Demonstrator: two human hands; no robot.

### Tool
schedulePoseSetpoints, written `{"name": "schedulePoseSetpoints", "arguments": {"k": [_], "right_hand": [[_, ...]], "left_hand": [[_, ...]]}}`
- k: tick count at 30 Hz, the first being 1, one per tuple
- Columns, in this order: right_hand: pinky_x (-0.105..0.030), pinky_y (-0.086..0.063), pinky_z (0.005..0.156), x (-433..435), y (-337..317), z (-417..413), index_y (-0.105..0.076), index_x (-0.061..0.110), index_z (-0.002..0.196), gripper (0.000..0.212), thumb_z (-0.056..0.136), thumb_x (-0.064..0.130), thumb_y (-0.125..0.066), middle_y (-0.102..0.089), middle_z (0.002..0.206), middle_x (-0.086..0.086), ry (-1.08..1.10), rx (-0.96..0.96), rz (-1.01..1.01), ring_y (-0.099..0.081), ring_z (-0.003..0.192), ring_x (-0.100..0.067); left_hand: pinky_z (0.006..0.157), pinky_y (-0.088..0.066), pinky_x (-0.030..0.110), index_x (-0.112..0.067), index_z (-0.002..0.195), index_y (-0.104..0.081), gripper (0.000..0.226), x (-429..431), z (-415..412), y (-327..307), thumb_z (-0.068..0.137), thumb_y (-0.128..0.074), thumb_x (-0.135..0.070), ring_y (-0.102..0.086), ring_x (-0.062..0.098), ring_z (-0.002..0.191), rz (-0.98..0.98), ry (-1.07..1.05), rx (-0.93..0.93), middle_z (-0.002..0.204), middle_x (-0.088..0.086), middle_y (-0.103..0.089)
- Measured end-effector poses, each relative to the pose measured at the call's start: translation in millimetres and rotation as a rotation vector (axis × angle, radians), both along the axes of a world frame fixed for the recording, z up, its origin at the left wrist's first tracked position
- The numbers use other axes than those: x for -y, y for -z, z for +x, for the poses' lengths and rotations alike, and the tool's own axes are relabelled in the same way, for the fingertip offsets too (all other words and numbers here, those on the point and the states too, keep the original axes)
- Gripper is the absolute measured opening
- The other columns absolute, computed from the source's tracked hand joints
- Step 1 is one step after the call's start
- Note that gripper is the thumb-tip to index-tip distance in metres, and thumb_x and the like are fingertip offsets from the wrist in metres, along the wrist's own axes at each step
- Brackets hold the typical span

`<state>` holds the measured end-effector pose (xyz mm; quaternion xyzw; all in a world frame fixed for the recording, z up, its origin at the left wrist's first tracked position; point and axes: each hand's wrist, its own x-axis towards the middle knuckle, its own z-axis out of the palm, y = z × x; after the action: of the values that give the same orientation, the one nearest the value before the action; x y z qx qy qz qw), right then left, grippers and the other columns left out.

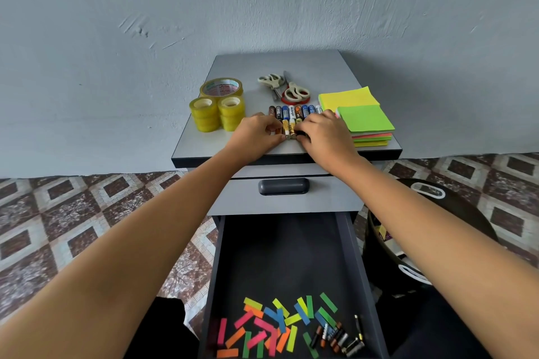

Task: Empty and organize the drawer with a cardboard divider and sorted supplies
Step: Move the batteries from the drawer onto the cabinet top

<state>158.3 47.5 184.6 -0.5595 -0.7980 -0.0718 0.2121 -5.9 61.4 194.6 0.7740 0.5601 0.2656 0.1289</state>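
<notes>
l fingers (272, 126) + r fingers (304, 129) curled, pinching front batteries (288, 129) from both sides, frame centre. left hand (258, 134), right hand (325, 137) low on cabinet top (262, 67). just behind: battery row (294, 111), upright, side by side. tape rolls (217, 114) centre-left, scissors (284, 89) above centre, sticky notes (363, 119) centre-right. open drawer (285, 248) bottom centre, w/ coloured strips (271, 326) + loose batteries (338, 335) at bottom edge. black bin (431, 213) lower right, on floor.

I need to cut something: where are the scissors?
In the head view, the scissors lie at the back of the cabinet top, between the tape rolls, left, and sticky notes, right.
</notes>
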Motion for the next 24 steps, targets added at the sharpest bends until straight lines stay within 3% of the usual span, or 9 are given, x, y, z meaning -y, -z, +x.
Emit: {"name": "schedulePoseSetpoints", "arguments": {"k": [12,19,24], "right_hand": [[-0.039,-0.037,0.085,2.1,-1.1,1.3,-0.067,0.008,0.112,0.027,0.09,0.019,-0.055,-0.063,0.111,-0.009,-0.003,-0.006,0.031,-0.047,0.106,-0.031],[-0.041,-0.04,0.087,2.3,0.9,2.3,-0.066,0.006,0.111,0.026,0.089,0.017,-0.058,-0.062,0.11,-0.011,-0.023,-0.014,0.076,-0.049,0.105,-0.033],[-0.045,-0.052,0.073,19.2,6.3,7.0,-0.071,0.002,0.096,0.023,0.077,0.011,-0.064,-0.066,0.09,-0.013,-0.12,-0.104,0.184,-0.059,0.084,-0.038]], "left_hand": [[0.078,-0.041,0.02,-0.011,0.112,-0.066,0.031,-0.6,-1.1,1.3,0.084,-0.067,-0.026,-0.054,0.013,0.09,0.016,0.002,0.01,0.107,0.009,-0.062],[0.084,-0.048,0.03,-0.011,0.107,-0.068,0.026,1.4,-3.0,0.7,0.084,-0.067,-0.023,-0.059,0.021,0.093,0.014,0.003,0.041,0.103,0.012,-0.063],[0.078,-0.046,0.019,-0.009,0.109,-0.065,0.027,22.5,-6.3,3.7,0.084,-0.068,-0.018,-0.058,0.017,0.086,0.087,0.018,0.142,0.097,0.007,-0.061]]}}
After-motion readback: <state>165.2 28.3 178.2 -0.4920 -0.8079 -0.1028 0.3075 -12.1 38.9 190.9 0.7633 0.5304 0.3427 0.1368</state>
